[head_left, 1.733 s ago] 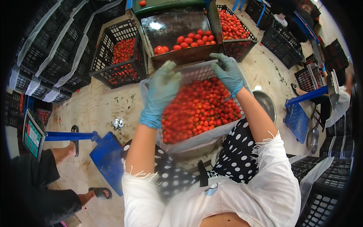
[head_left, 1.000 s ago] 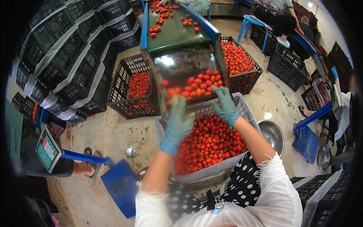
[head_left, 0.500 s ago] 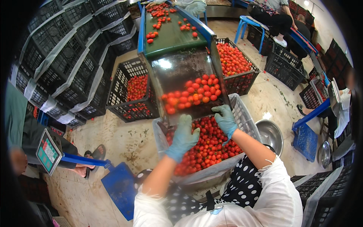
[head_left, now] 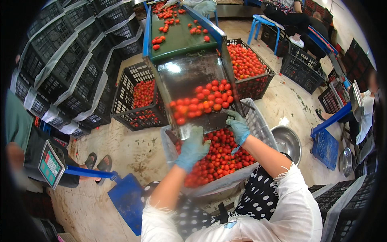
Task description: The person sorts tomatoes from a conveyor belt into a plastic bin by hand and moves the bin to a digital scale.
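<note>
Cherry tomatoes (head_left: 203, 99) lie in a band across the lower part of a dark metal chute (head_left: 193, 72). Below its lip stands a crate (head_left: 262, 121) with a pale lining, holding many more red tomatoes (head_left: 221, 157). My left hand (head_left: 192, 148), in a thin blue-green glove, is at the lip's left part, fingers stretched up and thumb apart. My right hand (head_left: 238, 127), gloved alike, is at the lip's right corner with fingers slightly bent and apart. No tomato shows in either hand.
A green conveyor belt (head_left: 183, 34) carries scattered tomatoes above the chute. Black crates of tomatoes stand left (head_left: 135, 115) and right (head_left: 258, 86). Stacked crates (head_left: 76, 52) fill the left side. A steel bowl (head_left: 288, 141) and blue-based scale (head_left: 127, 201) are nearby; a person stands at left.
My right hand has shifted slightly up and left at the chute's corner, its fingers more bent. My left hand stays near the lip. The feet of the person at left have moved.
</note>
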A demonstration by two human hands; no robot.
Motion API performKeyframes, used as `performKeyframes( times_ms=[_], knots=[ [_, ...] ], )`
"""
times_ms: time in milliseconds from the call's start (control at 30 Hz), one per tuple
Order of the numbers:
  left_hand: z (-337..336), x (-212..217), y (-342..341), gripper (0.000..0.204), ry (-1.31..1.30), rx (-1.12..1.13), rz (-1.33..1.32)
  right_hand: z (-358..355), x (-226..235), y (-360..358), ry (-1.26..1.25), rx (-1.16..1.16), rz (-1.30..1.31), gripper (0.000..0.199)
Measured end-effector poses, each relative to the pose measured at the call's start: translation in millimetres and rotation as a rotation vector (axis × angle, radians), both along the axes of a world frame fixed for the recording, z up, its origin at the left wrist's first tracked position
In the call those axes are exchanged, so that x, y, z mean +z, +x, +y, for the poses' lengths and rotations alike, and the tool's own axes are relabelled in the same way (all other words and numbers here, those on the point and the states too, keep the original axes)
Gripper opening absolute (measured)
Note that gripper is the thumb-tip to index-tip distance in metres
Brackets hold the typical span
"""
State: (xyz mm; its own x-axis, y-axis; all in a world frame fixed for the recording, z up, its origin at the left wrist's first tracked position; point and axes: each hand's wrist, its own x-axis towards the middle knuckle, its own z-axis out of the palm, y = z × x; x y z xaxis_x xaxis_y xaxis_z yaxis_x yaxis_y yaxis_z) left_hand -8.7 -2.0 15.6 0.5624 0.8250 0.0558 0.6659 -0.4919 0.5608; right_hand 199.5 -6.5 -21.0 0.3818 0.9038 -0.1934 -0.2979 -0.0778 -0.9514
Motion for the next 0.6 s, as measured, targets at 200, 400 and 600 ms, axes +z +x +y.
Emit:
performKeyframes(
  times_ms=[200, 400, 600],
  knots=[
    [11.6, -12.9, 13.0, 0.066, -0.014, -0.089, -0.07, 0.2, 9.6, -7.0, -0.268, -0.011, 0.06, 0.043],
    [18.6, -36.8, 37.6, 0.055, -1.128, 0.173, -1.208, 3.0, 14.0, -6.4, -0.398, 0.003, 0.186, 0.029],
    [26.8, -61.5, 35.0, 0.033, -1.31, 0.255, -1.62, 1.9, 10.9, -6.3, -0.354, 0.061, 0.212, 0.028]
  ],
)
